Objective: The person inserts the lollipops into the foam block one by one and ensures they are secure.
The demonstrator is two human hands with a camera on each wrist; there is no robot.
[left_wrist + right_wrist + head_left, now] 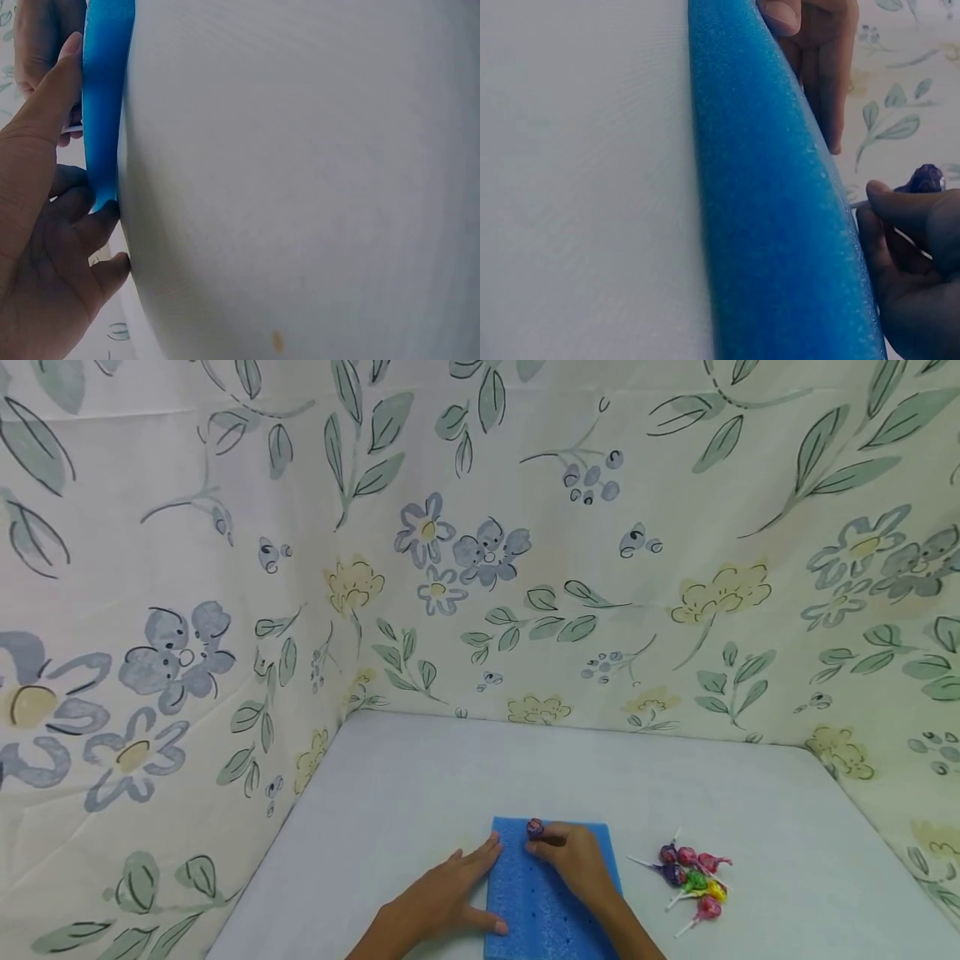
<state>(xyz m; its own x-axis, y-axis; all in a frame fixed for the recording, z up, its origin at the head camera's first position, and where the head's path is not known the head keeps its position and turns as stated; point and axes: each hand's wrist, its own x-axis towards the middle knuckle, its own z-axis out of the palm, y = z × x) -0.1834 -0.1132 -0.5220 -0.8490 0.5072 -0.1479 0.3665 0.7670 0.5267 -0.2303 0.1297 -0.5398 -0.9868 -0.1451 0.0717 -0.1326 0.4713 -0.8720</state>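
A blue foam block (513,935) with several small dark holes in its top lies on the white table. Near its far edge, my right hand (577,864) pinches a lollipop (535,827) in a dark purple wrapper between thumb and fingers. In the right wrist view the lollipop's head (928,180) sticks out beyond the fingers, and its white stick points at the foam's top face. My left hand (446,897) rests along the block's left side, fingers extended and thumb on its near part. In the left wrist view, fingertips (109,214) lie against the foam's side.
To the right of the block, several wrapped lollipops (696,881) in purple, pink, green and yellow lie in a loose pile, sticks pointing various ways. White table surface (420,777) surrounds the block. Floral cloth (480,635) hangs behind and at both sides.
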